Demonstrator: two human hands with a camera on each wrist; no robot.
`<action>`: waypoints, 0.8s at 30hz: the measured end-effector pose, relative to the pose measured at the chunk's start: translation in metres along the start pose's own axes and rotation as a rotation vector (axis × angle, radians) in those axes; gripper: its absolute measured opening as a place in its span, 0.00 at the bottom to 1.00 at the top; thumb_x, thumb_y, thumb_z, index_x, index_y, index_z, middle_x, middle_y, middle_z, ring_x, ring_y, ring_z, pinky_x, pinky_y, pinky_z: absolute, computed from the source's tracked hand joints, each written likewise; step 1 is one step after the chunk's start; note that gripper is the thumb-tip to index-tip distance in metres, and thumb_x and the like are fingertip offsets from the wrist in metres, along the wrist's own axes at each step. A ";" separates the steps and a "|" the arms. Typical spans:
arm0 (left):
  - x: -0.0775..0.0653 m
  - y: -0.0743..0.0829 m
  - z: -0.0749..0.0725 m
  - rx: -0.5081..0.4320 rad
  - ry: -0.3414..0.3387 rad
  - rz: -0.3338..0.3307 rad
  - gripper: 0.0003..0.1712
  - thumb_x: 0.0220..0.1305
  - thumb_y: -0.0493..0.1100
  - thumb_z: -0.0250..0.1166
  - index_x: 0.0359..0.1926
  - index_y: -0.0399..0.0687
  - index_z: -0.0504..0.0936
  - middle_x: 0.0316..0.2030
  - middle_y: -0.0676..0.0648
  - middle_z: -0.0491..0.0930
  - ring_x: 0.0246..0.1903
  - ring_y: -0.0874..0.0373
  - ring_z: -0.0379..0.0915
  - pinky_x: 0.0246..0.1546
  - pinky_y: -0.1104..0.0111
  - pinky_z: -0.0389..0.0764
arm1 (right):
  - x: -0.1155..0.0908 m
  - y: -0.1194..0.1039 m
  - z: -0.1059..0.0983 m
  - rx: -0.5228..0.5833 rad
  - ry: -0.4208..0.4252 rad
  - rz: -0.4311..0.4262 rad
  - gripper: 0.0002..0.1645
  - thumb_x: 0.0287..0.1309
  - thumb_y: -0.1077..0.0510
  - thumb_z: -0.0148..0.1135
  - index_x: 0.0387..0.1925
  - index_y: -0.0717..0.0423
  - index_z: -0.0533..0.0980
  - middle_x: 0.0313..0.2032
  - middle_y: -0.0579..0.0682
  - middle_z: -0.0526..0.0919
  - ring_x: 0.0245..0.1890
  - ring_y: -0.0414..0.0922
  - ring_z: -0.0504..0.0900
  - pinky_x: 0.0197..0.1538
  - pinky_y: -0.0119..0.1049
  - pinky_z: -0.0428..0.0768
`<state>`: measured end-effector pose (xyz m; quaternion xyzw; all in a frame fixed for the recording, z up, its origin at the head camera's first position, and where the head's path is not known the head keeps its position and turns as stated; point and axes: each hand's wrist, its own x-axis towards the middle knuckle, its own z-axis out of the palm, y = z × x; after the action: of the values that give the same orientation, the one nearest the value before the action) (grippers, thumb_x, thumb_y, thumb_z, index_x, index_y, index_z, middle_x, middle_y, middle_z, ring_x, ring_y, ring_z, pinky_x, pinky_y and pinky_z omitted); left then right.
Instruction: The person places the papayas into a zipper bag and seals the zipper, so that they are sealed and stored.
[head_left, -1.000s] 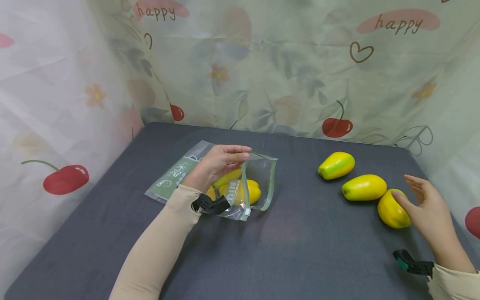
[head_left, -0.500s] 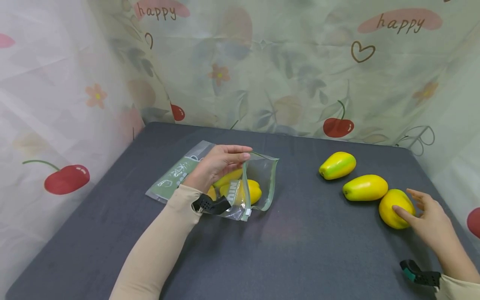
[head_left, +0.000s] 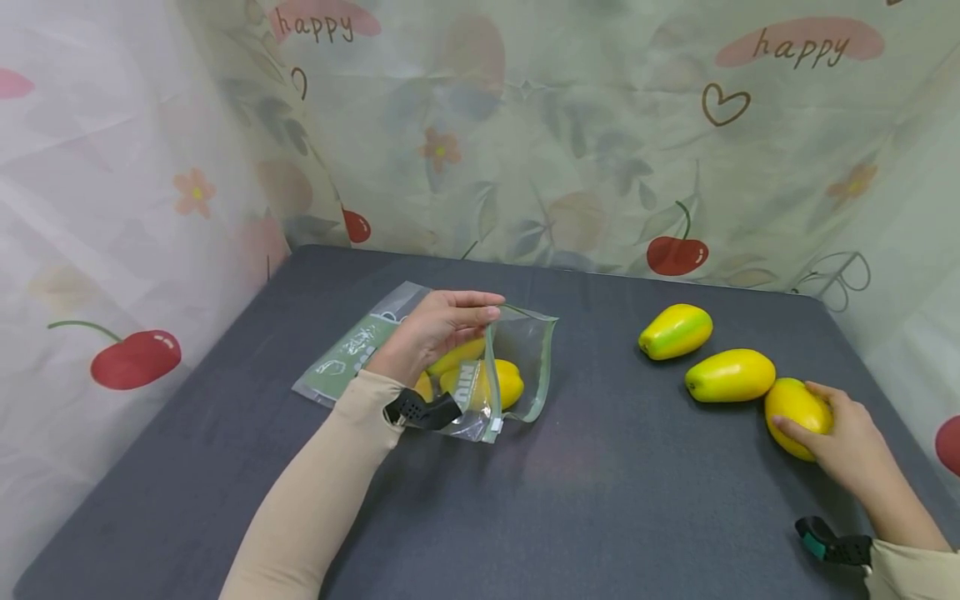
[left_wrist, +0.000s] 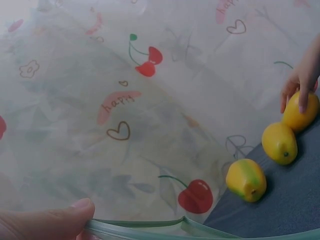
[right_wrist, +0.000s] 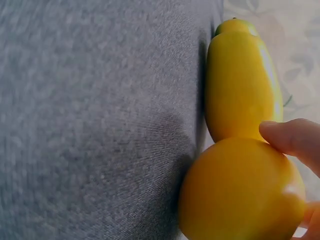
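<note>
Seems to be the pick-up stage of a bagging job: grasps with the right hand [head_left: 840,433], fingers curled over the top and thumb along the near side of the nearest fruit [head_left: 795,402], which lies on the table [head_left: 600,500] at the right end of a row of three, touching or all but touching the middle fruit [head_left: 729,375], with the far fruit [head_left: 675,331] a little apart beyond. Pinches with the left hand [head_left: 442,327] the upper lip of the clear bag [head_left: 525,350], lifted so that the mouth gapes toward the right; at least two pieces of bagged fruit [head_left: 495,383] already inside. Next, by the look of it, calls for a firm lift straight up and away from the neighbour, so as not to set it rolling, then a carry leftward across the bare cloth and a level entry into the held-open mouth. Plenty of open room between row and bag. Less on the far right, with the table edge and the printed curtain [head_left: 562,150] close behind the hand, so better to draw inward than outward.
</note>
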<state>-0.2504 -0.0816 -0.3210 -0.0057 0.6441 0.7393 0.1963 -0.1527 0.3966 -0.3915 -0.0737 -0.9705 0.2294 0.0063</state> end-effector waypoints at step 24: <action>0.001 0.001 0.001 0.010 -0.004 -0.006 0.19 0.63 0.37 0.66 0.55 0.38 0.80 0.37 0.52 0.82 0.30 0.63 0.76 0.40 0.74 0.83 | -0.006 -0.007 -0.004 0.004 0.044 0.048 0.53 0.65 0.41 0.55 0.68 0.78 0.46 0.57 0.83 0.57 0.45 0.70 0.64 0.39 0.60 0.67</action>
<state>-0.2512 -0.0810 -0.3203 -0.0054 0.6474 0.7355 0.1998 -0.1479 0.3912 -0.3849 -0.1019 -0.9676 0.2299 0.0224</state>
